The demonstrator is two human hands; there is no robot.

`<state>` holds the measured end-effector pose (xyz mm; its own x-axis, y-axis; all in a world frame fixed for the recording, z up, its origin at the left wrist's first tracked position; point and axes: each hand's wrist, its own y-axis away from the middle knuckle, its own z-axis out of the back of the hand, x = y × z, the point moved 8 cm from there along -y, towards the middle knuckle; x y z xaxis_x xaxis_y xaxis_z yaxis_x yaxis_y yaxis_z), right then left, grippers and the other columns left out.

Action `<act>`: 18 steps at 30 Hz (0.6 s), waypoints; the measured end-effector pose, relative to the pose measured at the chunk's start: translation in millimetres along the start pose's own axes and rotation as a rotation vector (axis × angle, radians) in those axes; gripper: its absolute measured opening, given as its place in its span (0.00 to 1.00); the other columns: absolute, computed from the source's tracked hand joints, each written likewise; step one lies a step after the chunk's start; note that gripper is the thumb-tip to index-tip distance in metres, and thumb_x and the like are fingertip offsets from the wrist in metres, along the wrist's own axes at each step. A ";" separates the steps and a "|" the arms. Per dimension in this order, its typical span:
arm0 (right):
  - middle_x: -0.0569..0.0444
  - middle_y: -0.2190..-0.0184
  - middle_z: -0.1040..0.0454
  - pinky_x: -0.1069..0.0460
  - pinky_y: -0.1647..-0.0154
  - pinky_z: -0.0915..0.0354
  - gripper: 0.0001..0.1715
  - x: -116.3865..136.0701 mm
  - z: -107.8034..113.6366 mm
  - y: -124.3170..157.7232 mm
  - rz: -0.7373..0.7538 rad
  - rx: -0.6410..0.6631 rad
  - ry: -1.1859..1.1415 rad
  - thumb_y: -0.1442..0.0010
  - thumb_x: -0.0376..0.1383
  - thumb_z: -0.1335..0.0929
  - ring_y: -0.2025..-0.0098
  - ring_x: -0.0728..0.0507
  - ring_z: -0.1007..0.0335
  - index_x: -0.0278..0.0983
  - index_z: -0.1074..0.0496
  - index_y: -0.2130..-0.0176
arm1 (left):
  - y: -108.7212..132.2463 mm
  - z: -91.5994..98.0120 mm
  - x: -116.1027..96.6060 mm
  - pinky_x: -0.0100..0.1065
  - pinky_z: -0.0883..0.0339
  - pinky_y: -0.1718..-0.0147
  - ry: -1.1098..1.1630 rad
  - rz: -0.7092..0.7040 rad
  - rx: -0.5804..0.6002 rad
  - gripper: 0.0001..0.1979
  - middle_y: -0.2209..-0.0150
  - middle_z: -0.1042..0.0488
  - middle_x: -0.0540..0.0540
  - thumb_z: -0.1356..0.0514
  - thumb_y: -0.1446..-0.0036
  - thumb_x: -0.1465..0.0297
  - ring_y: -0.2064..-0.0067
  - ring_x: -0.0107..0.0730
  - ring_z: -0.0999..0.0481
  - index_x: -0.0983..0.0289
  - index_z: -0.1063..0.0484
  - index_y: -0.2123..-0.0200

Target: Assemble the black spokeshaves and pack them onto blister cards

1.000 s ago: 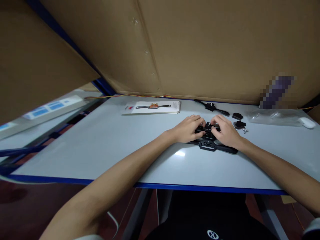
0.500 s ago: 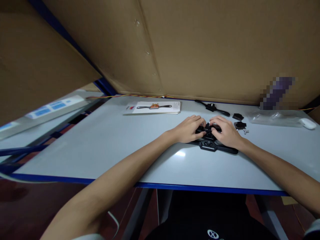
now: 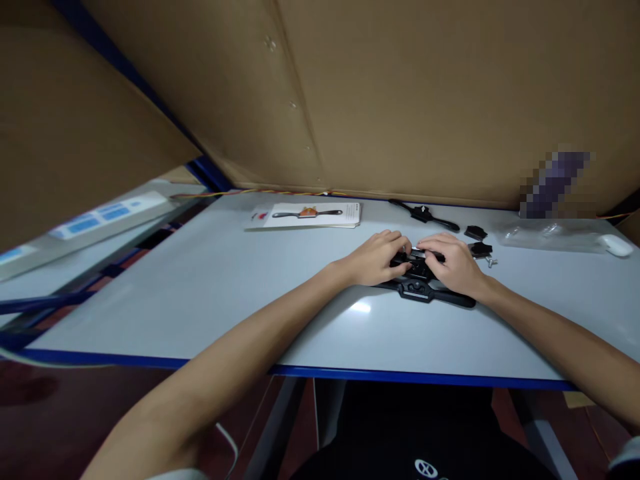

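Note:
A black spokeshave (image 3: 418, 269) lies under both my hands on the table. My left hand (image 3: 383, 257) is closed around its left side, thumb in front and fingers behind. My right hand (image 3: 453, 263) curls over its right side, the fingertips at the far edge and the thumb near the middle. Between my hands shows part of the centre; my fingers hide the rest. Just in front of it rests a second spokeshave body (image 3: 416, 291), partly covered by my right hand. A third spokeshave (image 3: 423, 213) lies farther back, untouched.
Right of my hands are two dark blade pieces, one behind (image 3: 475, 233) and one nearer (image 3: 481, 249), beside small silver screws (image 3: 492, 262). Printed cards (image 3: 316, 215) lie back left. A clear plastic bag (image 3: 555, 239) and a white mouse-like object (image 3: 616, 246) sit at right. Cardboard walls the back.
My right fingers have shifted slightly at the spokeshave's middle, with the thumb moving a little to the right. More of the spokeshave's centre shows now. My left hand stays in place.

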<state>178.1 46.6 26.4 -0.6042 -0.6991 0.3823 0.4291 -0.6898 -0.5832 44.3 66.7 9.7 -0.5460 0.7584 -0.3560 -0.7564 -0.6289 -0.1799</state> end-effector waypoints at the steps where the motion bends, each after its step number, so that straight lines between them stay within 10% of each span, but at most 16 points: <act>1: 0.49 0.59 0.15 0.42 0.48 0.26 0.18 0.9 3.7 -0.2 0.005 -0.031 -0.003 0.37 0.29 0.36 0.55 0.39 0.20 0.38 0.17 0.60 | 0.0 -0.3 0.1 0.50 0.34 0.48 -0.001 0.000 0.002 0.17 0.57 0.26 0.61 0.48 0.35 0.57 0.53 0.48 0.29 0.64 0.31 0.54; 11: 0.51 0.66 0.16 0.47 0.58 0.27 0.14 -8.4 33.8 -6.1 -0.081 -0.153 -0.008 0.37 0.33 0.36 0.63 0.42 0.20 0.39 0.22 0.70 | 0.2 -4.2 1.2 0.49 0.35 0.48 -0.008 -0.001 0.014 0.17 0.55 0.28 0.60 0.48 0.35 0.57 0.52 0.48 0.30 0.63 0.31 0.53; 18: 0.50 0.73 0.22 0.48 0.70 0.44 0.18 -33.0 55.8 -9.0 -0.263 0.195 0.434 0.37 0.36 0.36 0.72 0.43 0.31 0.39 0.27 0.77 | 0.3 -3.1 -0.8 0.50 0.36 0.47 -0.005 -0.001 0.018 0.17 0.55 0.28 0.60 0.49 0.35 0.57 0.52 0.49 0.30 0.63 0.31 0.53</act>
<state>231.6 65.4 59.0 -0.9121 -0.3844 0.1426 0.3174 -0.8821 -0.3480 45.6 65.4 7.1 -0.5466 0.7600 -0.3515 -0.7633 -0.6249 -0.1641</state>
